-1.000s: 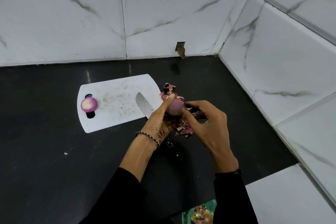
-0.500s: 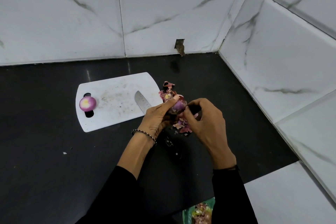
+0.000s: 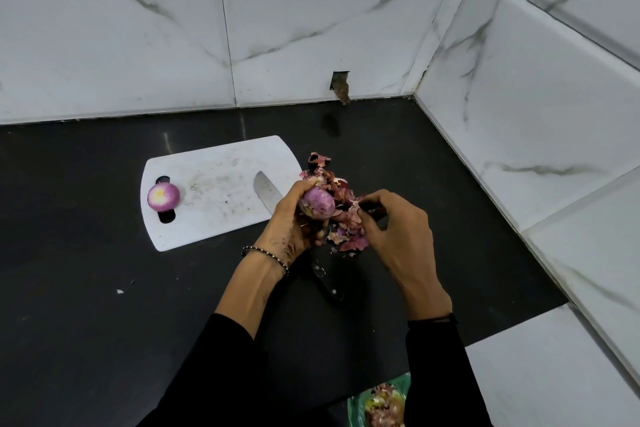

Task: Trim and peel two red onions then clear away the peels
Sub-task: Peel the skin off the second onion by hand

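While a peeled onion sits at the left end of the board, a person's left hand grips a second onion just off the board's right edge, fingers curled round it. Beside it, the right hand pinches thumb and forefinger into the peels heaped on the counter right of the board. Dark counter stretches left and in front of the board, and tiled walls close in behind and to the right.
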